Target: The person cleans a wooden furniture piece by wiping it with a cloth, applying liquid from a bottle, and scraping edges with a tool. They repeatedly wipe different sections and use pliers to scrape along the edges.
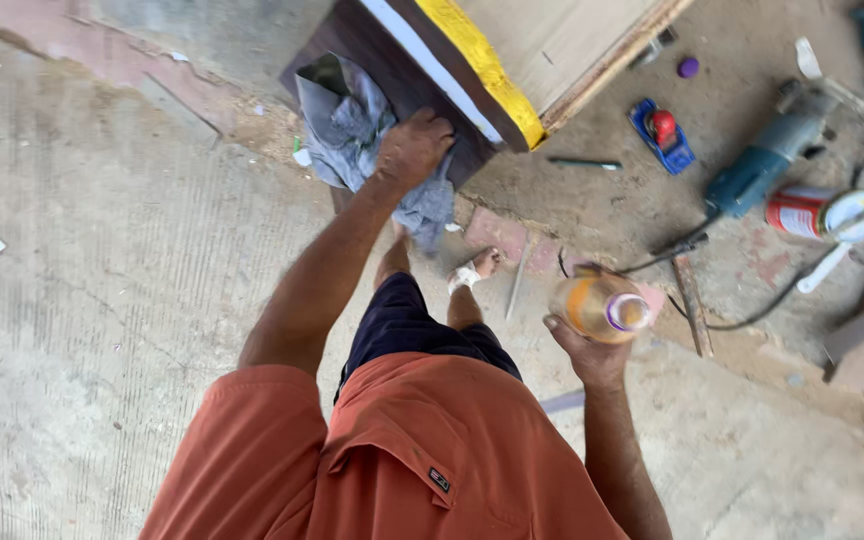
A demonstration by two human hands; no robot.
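Cloth (357, 125), grey and crumpled, is lying bunched against the dark brown face of a wooden panel (407, 75), and the left hand (414, 148) is pressing down on it with fingers curled, gripping the fabric. The right hand (592, 352) is closing around an orange plastic bottle (600, 308) with a purple cap, holding it upright above the concrete floor (92, 300), well apart from the cloth.

The panel's yellow edge strip (484, 65) is running diagonally toward the top of the view, where the panel itself is being cut off. Bare concrete is stretching wide to the left of the arm. To the right, room is tightening: a blue angle grinder (767, 165) with its black cable (742, 315), a red and white can (820, 213), a small blue and red tool (662, 133) and a thin green pencil-like stick (584, 162) are lying scattered near the panel's wooden edge.

The orange shirt (422, 460) is hiding the floor below. A foot (474, 268) is showing just beneath the cloth; the other is hard to make out.
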